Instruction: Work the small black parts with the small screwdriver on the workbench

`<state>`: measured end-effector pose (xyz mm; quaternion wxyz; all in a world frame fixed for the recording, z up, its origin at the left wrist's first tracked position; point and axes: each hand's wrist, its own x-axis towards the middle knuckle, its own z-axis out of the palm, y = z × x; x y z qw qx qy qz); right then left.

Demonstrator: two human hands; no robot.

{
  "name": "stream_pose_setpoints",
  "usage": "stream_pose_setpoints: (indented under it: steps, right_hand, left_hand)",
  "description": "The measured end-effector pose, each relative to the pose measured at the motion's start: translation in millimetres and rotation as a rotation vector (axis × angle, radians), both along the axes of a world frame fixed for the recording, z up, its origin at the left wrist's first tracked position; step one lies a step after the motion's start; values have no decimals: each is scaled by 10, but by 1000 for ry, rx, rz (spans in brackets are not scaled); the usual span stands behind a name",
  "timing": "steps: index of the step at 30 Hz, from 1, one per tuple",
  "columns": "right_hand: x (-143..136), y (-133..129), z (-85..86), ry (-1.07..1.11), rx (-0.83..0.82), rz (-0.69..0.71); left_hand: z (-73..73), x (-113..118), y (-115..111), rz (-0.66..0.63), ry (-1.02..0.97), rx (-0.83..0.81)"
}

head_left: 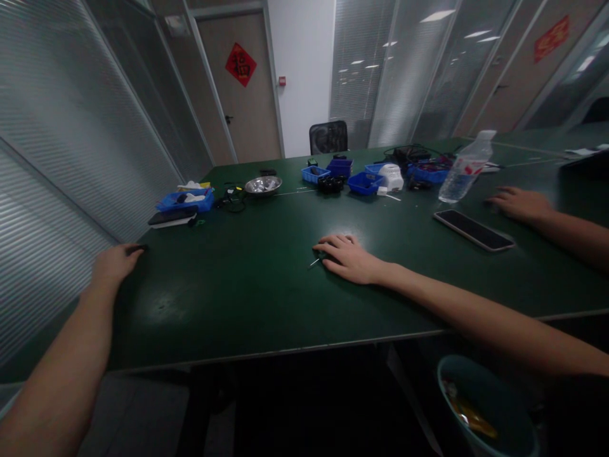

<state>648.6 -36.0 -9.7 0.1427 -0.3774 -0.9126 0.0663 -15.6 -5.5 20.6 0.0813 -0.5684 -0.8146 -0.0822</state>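
At the left side of the green table (247, 279), my left hand (113, 263) is closed around a small black object (136, 249), whose kind I cannot make out. My right hand (349, 259) rests on the tabletop near the middle, fingers curled over what looks like a small screwdriver (314, 262). Its thin metal shaft sticks out to the left between thumb and forefinger; the dark handle is mostly hidden under the fingers.
Another person's hand (521, 204) lies at the right, beside a phone (471, 230) and a tilted-looking water bottle (466, 170). Along the back are a metal bowl (263, 185), blue trays (365, 184) and cables. A blue tray (204, 202) stands back left. Below is a bin (445, 368).
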Motion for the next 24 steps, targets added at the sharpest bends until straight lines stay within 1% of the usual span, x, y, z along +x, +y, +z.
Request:
stream_pose_setpoints:
  steps: [1,3,5,10,14,16,21,24]
  right_hand:
    - [-1,-2,6,-2,-1,0]
    - [-5,-5,13,-3,-2,-1]
    - [-8,-3,14,-8,2,-2]
    - [-6,14,-7,-14,5,-1]
    - [7,23,-22,2,9,5]
    - [9,23,-25,2,9,4]
    - [0,13,-17,-5,9,4]
    - [-4,10,-9,-7,13,8]
  left_hand:
    - [-4,15,6,9,15,-11]
    - [-8,42,14,-29,5,-6]
    - [-5,50,20,-36,-22,12]
    - [-11,-28,59,58,-60,38]
    - [-24,-80,81,69,-70,5]
    - [-6,-52,69,90,-74,-11]
    - [96,113,11,149,-130,-19]
    - [111,128,3,157,-109,-25]
